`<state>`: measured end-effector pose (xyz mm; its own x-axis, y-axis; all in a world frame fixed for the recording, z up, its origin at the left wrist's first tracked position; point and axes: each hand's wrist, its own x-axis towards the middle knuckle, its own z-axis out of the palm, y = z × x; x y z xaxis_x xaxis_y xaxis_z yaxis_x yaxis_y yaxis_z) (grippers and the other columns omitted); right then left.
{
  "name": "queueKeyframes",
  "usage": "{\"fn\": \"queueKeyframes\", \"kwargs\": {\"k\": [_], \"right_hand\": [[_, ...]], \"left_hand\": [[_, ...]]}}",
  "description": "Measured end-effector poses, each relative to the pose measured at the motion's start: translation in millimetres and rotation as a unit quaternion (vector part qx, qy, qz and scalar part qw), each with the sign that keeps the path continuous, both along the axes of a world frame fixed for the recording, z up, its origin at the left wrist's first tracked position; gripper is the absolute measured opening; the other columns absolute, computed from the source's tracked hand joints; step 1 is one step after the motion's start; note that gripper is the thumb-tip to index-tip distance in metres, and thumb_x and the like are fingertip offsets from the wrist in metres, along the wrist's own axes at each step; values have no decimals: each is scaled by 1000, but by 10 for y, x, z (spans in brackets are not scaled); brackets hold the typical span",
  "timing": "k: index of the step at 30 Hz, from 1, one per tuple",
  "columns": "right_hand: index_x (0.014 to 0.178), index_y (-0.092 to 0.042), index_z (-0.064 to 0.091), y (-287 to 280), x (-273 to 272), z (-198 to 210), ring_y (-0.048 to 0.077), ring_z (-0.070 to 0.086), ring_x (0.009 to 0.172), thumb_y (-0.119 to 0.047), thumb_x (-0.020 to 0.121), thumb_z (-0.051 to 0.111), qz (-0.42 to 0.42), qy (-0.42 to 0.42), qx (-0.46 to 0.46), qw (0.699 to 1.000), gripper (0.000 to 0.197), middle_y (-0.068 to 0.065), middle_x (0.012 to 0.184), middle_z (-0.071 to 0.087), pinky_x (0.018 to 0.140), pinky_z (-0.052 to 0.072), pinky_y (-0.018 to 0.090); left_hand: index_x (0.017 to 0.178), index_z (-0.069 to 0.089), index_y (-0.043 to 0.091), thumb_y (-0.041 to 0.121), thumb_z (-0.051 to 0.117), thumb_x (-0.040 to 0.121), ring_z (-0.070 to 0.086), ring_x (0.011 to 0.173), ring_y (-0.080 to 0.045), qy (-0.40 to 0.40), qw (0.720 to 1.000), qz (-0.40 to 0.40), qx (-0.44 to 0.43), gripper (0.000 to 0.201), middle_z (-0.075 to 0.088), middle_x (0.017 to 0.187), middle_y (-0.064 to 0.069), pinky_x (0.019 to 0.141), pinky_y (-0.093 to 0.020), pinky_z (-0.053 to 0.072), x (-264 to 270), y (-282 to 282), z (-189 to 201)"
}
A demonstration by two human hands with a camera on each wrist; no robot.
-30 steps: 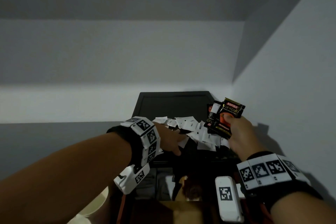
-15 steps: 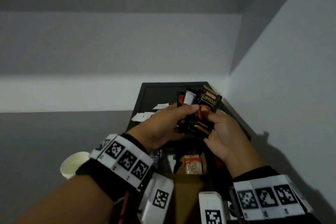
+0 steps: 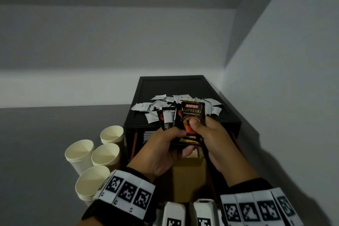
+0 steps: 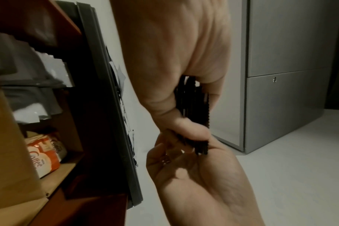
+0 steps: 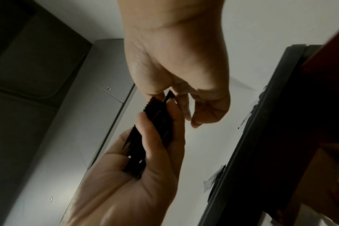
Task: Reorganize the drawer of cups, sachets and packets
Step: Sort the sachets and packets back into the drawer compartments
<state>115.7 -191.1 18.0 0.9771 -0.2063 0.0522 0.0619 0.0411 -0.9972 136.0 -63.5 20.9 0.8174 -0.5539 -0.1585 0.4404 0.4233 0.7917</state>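
Observation:
A stack of black Kopiko coffee sachets (image 3: 191, 115) stands upright over the open drawer (image 3: 189, 172). My left hand (image 3: 172, 134) grips the stack's left side and lower edge. My right hand (image 3: 200, 128) holds the right side, thumb pressed on the front sachet. The left wrist view shows the sachets (image 4: 194, 104) edge-on between both hands; the right wrist view shows them (image 5: 151, 134) lying along my right fingers. Loose white sachets (image 3: 165, 105) are scattered on top of the black cabinet (image 3: 183, 86). An orange-and-white creamer packet (image 4: 44, 154) lies in the drawer.
Several cream paper cups (image 3: 80, 152) stand on the grey surface left of the cabinet. A white wall (image 3: 284, 97) runs close along the cabinet's right side. A brown cardboard divider (image 3: 189, 185) sits in the drawer below my hands.
My left hand left the white sachets on the cabinet top and joined the right hand on the black sachets. The stack came down and nearer, above the drawer.

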Motion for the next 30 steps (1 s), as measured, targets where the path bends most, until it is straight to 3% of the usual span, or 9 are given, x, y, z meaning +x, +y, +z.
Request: {"fn": "queueKeyframes", "kwargs": {"k": [4,8,10,13,19,22,25,28,30], "right_hand": [[99,-15,66,-23,-54,-42,25,67,95,-17,92,55,-6,-1,55,998,14,8,98,71,85,53,44],[90,-13,63,-171,-89,17,17,62,73,-9,93,51,-58,-2,168,984,13,5,83,67,53,50,23],[89,-12,61,-249,-111,46,17,60,69,-8,94,49,-61,3,200,978,14,7,79,66,45,48,20],[93,-10,60,-277,-127,61,20,63,72,-6,94,48,-45,4,218,975,13,8,80,69,46,51,21],[100,-12,59,-309,-110,58,25,62,92,0,93,47,-31,-8,180,983,19,13,104,65,51,53,22],[95,-20,61,-386,-121,101,16,64,83,4,90,49,-16,-8,62,998,27,5,94,68,53,50,20],[84,-29,62,-441,-144,244,1,64,77,-4,84,62,65,-30,-199,977,25,-11,79,68,61,48,14],[78,-29,61,-347,-127,373,-4,50,96,-10,80,69,167,-55,-509,843,21,-17,104,54,84,44,13],[71,-28,59,-234,-101,368,4,32,115,-3,79,65,191,-83,-607,767,27,-17,129,37,93,35,19]], "left_hand": [[95,57,-3,-3,47,85,59,62,-21,16,1000,10,2,15,59,84,-19,40,-18,48,-8,27,-42],[103,55,-3,-2,51,77,61,68,-27,30,999,27,-4,27,59,98,-24,39,-19,48,-9,35,-61],[102,56,-4,-2,52,75,62,66,-27,31,999,31,-3,27,61,97,-25,39,-18,48,-12,39,-62],[99,57,-3,-5,46,86,65,61,-26,26,999,31,1,18,66,86,-22,38,-19,48,-7,65,-44],[88,60,1,-11,45,85,64,56,-21,-7,996,50,73,19,66,78,-16,35,-16,41,57,87,-40],[82,59,5,-16,44,84,62,60,-22,-31,990,50,130,26,66,75,-13,37,-18,39,107,132,-17],[80,59,5,-21,41,83,65,50,-20,-42,986,15,162,32,68,62,-9,37,-20,46,136,179,43],[77,63,6,-23,45,80,67,57,-22,-50,976,-25,211,34,68,68,-10,47,-24,51,170,210,62],[76,64,5,-21,48,79,65,63,-24,-50,967,-44,247,30,66,73,-14,52,-24,49,188,227,60]]}}
